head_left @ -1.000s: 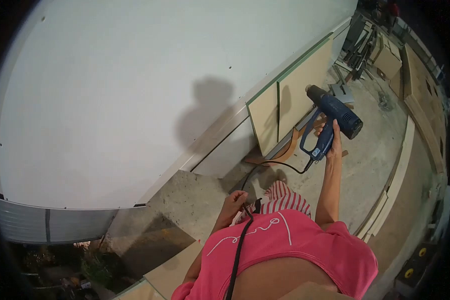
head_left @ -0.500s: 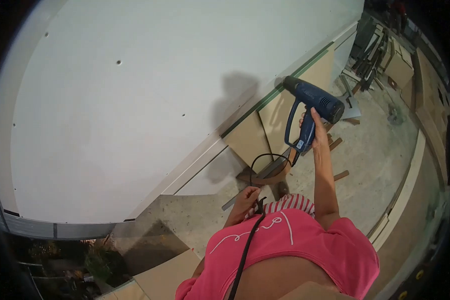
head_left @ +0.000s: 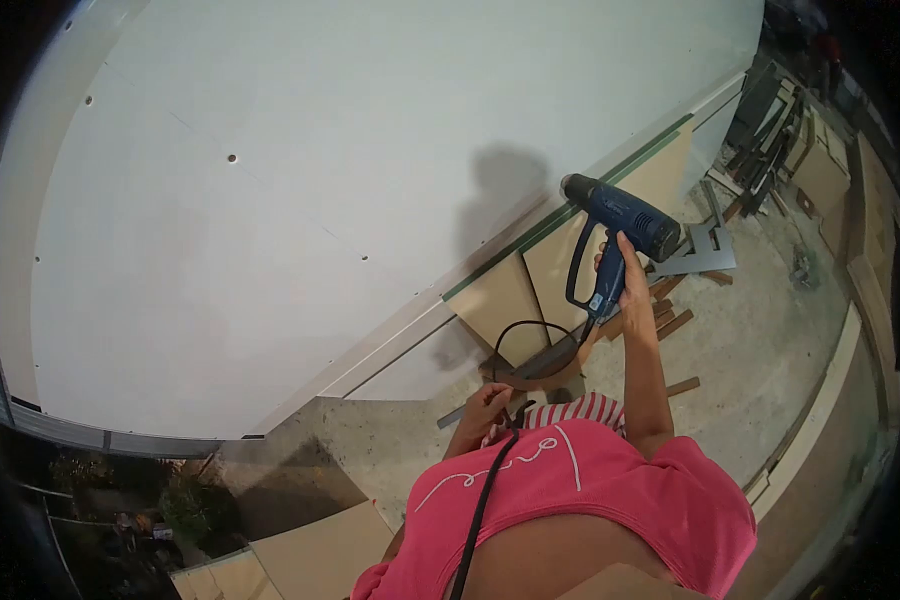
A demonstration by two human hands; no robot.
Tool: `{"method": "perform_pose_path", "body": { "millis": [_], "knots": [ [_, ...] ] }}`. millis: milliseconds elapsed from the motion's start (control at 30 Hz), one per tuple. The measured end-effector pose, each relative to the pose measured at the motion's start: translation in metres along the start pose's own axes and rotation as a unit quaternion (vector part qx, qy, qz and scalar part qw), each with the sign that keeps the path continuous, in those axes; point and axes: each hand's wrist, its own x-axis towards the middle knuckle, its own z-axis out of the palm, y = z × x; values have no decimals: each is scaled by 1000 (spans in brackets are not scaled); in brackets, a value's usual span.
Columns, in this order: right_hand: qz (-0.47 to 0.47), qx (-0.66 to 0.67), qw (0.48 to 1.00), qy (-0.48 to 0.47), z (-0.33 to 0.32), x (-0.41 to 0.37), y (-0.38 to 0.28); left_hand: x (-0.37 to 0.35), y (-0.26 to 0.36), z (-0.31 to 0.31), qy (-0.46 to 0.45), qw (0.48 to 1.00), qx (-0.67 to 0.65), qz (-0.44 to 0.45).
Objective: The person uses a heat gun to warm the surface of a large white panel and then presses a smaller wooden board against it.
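A dark blue heat gun is gripped by its handle in my right hand, my fingers wrapped round it. Its nozzle points up and left, close to the edge of a large white panel; whether it touches cannot be made out. From the handle's base a black cord loops down to my left hand, which is closed on it near my waist. Beyond my left hand, the cord runs down across my pink top.
Cream boards with green edges lean below the white panel. Wood offcuts and a grey cut-out plate lie on the concrete floor. Stacked scraps and cardboard boxes stand at the upper right.
The heat gun sits slightly lower and further left in the view, its nozzle still near the panel's edge. The head view has shifted a little. Both hands keep their grip.
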Motion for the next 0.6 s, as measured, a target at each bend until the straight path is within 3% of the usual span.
{"method": "perform_pose_path", "body": {
  "millis": [100, 233, 333, 467, 600],
  "knots": [
    [11, 1, 1000, 14, 1, -5, -2, 5, 8, -8, 11, 998, -50, -20],
    [11, 17, 1000, 9, -2, -1, 2, 12, -1, -9, 40, 998, 32, 23],
    [6, -9, 1000, 3, -4, -1, -3, 20, -4, -7, 7, 998, 50, 44],
    [-27, -10, 1000, 5, 4, -3, -9, 33, -8, -5, 10, 998, 37, 47],
    [-102, -29, 993, -48, 39, -13, -66, 47, -3, -3, -4, 998, 13, 58]
  ]
}}
